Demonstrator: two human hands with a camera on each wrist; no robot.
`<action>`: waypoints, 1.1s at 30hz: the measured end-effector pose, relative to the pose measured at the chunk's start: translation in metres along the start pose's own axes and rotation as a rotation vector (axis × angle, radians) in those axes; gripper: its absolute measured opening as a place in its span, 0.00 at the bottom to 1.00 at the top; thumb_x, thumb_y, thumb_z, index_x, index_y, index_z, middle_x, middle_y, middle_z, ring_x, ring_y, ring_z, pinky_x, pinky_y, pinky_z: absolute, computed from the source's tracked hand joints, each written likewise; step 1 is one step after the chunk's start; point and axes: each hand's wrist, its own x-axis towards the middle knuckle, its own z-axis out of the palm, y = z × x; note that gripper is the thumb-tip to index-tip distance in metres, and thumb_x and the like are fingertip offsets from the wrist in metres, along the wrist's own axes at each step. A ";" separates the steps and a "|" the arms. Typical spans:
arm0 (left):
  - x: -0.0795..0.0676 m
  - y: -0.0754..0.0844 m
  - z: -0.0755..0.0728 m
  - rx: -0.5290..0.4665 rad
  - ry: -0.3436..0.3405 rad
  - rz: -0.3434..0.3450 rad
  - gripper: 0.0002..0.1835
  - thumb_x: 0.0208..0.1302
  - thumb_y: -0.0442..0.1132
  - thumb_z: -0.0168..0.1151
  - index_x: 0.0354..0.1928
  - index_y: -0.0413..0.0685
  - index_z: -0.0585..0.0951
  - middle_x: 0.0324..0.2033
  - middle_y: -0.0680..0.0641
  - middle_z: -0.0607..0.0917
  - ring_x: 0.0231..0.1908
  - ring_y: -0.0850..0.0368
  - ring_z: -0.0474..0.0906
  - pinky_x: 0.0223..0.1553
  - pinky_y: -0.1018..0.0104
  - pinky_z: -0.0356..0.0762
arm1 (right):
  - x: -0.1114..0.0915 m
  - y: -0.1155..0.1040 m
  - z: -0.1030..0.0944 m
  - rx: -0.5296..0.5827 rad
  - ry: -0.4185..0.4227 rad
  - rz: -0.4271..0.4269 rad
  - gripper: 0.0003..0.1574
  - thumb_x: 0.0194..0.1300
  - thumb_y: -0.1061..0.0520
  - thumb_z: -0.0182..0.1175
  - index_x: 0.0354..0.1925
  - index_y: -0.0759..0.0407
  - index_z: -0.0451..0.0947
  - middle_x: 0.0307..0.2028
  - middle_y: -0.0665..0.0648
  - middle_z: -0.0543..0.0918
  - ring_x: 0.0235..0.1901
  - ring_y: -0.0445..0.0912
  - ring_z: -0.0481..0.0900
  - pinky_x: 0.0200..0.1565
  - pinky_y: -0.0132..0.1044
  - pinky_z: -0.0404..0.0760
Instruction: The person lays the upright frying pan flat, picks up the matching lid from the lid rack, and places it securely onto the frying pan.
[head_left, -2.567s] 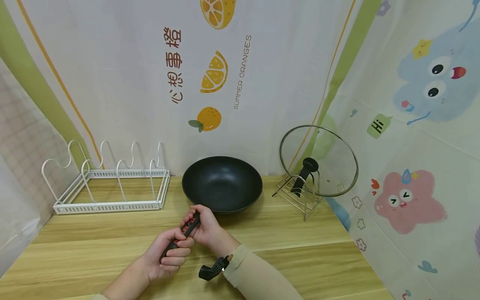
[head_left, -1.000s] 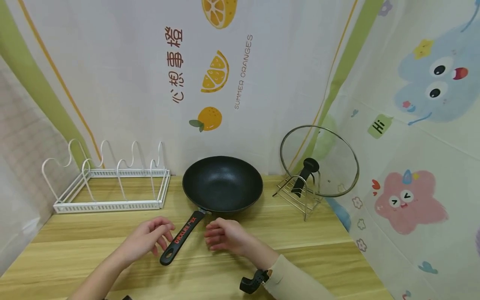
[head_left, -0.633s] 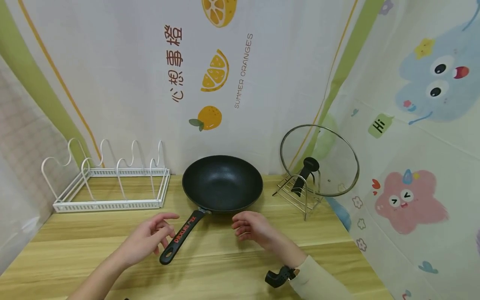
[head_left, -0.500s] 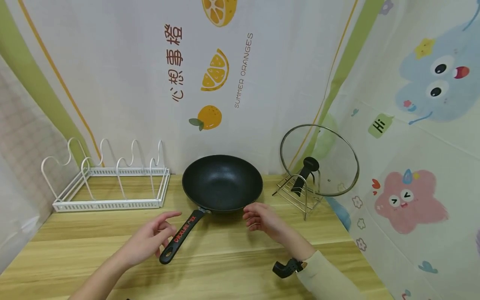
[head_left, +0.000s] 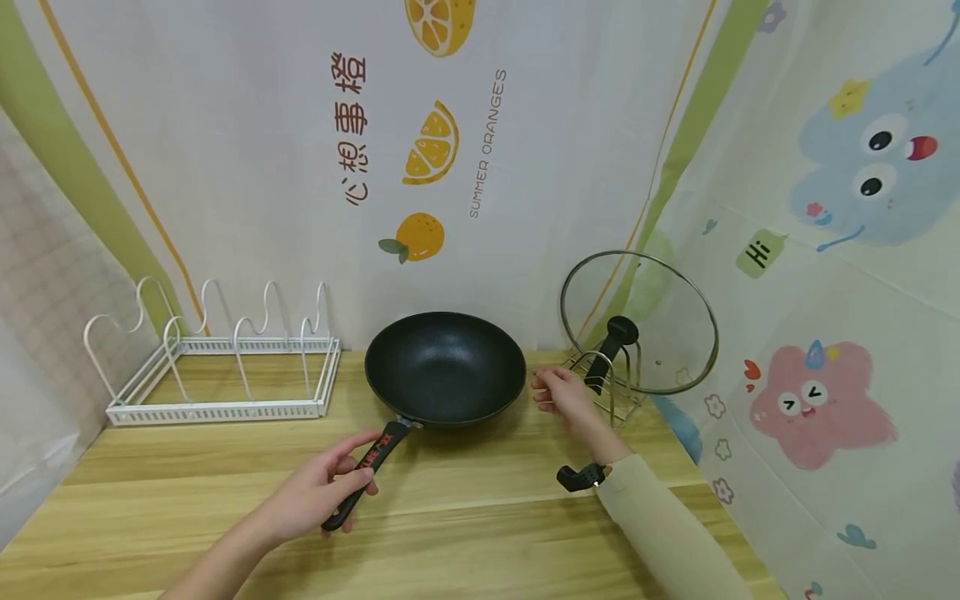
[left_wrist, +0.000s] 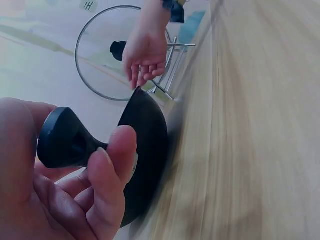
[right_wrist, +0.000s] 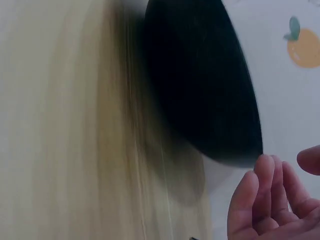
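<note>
Pan: black pan (head_left: 445,367) sits upright on the wooden table (head_left: 480,517), near the back wall, between the white rack and the lid stand; its inside shows bare.
Pan handle: black handle (head_left: 367,471) with red lettering runs from the pan's near rim toward the person, slanting to the left.
Left hand: left hand (head_left: 318,496) wraps its fingers and thumb around the outer end of the handle; the left wrist view shows the handle's end (left_wrist: 62,142) held between thumb and fingers.
Right hand: right hand (head_left: 564,396) holds nothing, fingers loosely bent and apart, just right of the pan's rim and close to the lid stand; whether it touches the stand cannot be told.
Lid: glass lid (head_left: 660,321) with a black knob (head_left: 609,346) stands on edge in a wire stand (head_left: 611,396) to the right of the pan.
Rack: white wire rack (head_left: 217,367) stands at the table's left back, well apart from both hands.
Backdrop: printed cloth (head_left: 420,142) with oranges hangs behind the table.
</note>
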 end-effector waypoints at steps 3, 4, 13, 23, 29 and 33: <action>0.001 -0.001 0.001 0.009 -0.003 0.004 0.34 0.85 0.44 0.58 0.85 0.48 0.61 0.47 0.34 0.87 0.21 0.47 0.85 0.16 0.66 0.77 | 0.012 0.001 0.001 -0.054 0.035 -0.041 0.27 0.85 0.53 0.54 0.72 0.67 0.76 0.44 0.55 0.85 0.34 0.42 0.85 0.37 0.32 0.86; 0.001 -0.001 0.002 0.008 -0.005 0.006 0.34 0.85 0.44 0.57 0.85 0.48 0.61 0.47 0.34 0.87 0.21 0.47 0.84 0.16 0.66 0.77 | 0.016 0.001 0.002 -0.069 0.043 -0.057 0.27 0.85 0.53 0.54 0.73 0.66 0.76 0.45 0.56 0.85 0.34 0.42 0.85 0.36 0.33 0.86; 0.002 -0.005 0.006 -0.038 -0.023 -0.003 0.34 0.85 0.41 0.57 0.86 0.49 0.60 0.43 0.36 0.86 0.16 0.55 0.78 0.14 0.67 0.74 | 0.040 0.009 0.007 -0.158 0.031 -0.122 0.30 0.84 0.55 0.58 0.77 0.62 0.73 0.49 0.64 0.85 0.30 0.41 0.82 0.34 0.33 0.84; 0.001 0.001 0.007 0.003 0.009 -0.011 0.32 0.84 0.40 0.58 0.84 0.49 0.63 0.39 0.41 0.85 0.14 0.62 0.65 0.15 0.73 0.68 | 0.051 0.007 0.014 -0.021 0.002 -0.072 0.29 0.85 0.56 0.57 0.77 0.64 0.73 0.35 0.50 0.75 0.27 0.41 0.74 0.31 0.34 0.78; 0.001 -0.001 0.006 0.009 0.023 -0.005 0.32 0.84 0.38 0.58 0.84 0.48 0.63 0.38 0.42 0.85 0.14 0.63 0.64 0.15 0.73 0.68 | 0.055 0.006 0.018 -0.055 0.003 -0.080 0.29 0.85 0.55 0.57 0.77 0.62 0.74 0.33 0.49 0.76 0.26 0.40 0.73 0.36 0.40 0.82; 0.001 -0.001 0.006 0.008 0.023 -0.006 0.33 0.84 0.38 0.58 0.85 0.47 0.63 0.38 0.42 0.85 0.14 0.63 0.63 0.16 0.73 0.68 | 0.058 0.006 0.018 -0.072 0.005 -0.073 0.30 0.85 0.54 0.57 0.78 0.60 0.74 0.32 0.48 0.75 0.25 0.39 0.74 0.37 0.39 0.84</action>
